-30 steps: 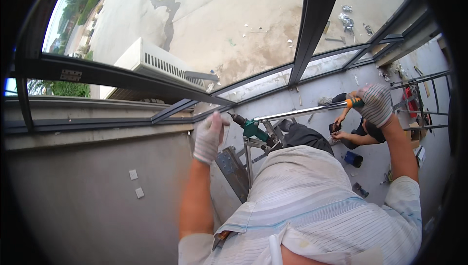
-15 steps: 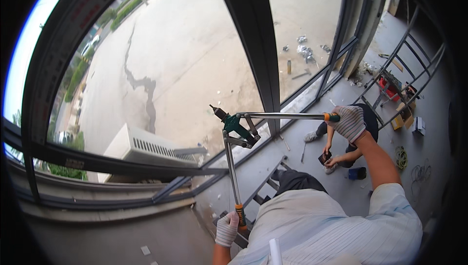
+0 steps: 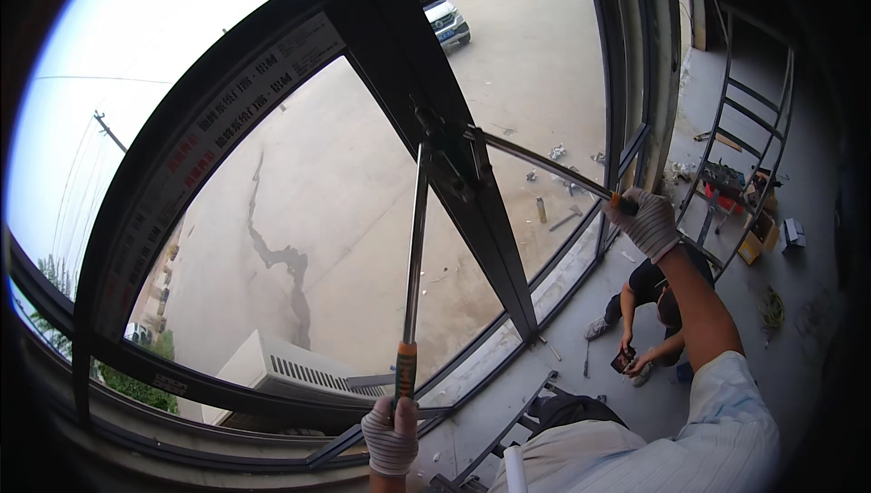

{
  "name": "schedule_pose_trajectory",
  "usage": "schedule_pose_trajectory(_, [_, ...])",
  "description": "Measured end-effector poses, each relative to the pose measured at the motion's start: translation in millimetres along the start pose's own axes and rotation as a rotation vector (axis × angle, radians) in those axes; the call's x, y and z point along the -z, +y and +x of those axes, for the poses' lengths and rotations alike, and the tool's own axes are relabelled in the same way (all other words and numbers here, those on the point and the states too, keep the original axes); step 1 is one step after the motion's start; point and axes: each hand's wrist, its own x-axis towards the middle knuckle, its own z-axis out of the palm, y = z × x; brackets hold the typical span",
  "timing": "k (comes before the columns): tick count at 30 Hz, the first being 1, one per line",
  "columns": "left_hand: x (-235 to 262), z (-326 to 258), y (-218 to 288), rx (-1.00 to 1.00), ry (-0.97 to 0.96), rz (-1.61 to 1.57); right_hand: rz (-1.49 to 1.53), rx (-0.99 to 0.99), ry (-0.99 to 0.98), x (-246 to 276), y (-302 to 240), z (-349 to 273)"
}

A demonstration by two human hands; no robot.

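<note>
I hold a two-handled hand riveter (image 3: pixel 416 248) with long chrome arms and orange-and-green grips, its arms spread in a wide V. Low in the view my left hand (image 3: pixel 390 443), in a striped knit glove, is closed round one grip. My right hand (image 3: pixel 648 224), gloved alike, is wrapped round the other grip at the right. The riveter's dark head overlaps the upper part of a dark upright window post (image 3: pixel 494 257). Whether its nose touches the post I cannot tell, as dark lies against dark.
A co-worker (image 3: pixel 642 286) crouches below on the right with a small dark object in hand. A metal ladder (image 3: pixel 751 94) leans at the far right near a red toolbox (image 3: pixel 723 198) and boxes. Beyond the glass are an air-conditioner unit (image 3: pixel 286 370) and a car (image 3: pixel 447 21).
The riveter has moved up, and its head, earlier in front of the glass, is now at the post. My left hand has shifted left. The view has tilted up.
</note>
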Motion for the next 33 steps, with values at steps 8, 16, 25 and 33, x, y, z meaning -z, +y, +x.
schedule_pose_trajectory(8, [1,73,56,-0.074,0.19,-0.115,0.281,0.165,0.063,23,-46,60])
schedule_pose_trajectory(16, [16,107,66,-0.171,0.281,-0.069,0.271,0.191,0.122,22,-77,85])
schedule_pose_trajectory(25, [21,129,77,-0.182,0.341,-0.064,0.321,0.197,0.148,17,-83,110])
schedule_pose_trajectory(33, [22,117,89,-0.057,0.275,-0.125,0.266,0.191,0.134,32,-91,109])
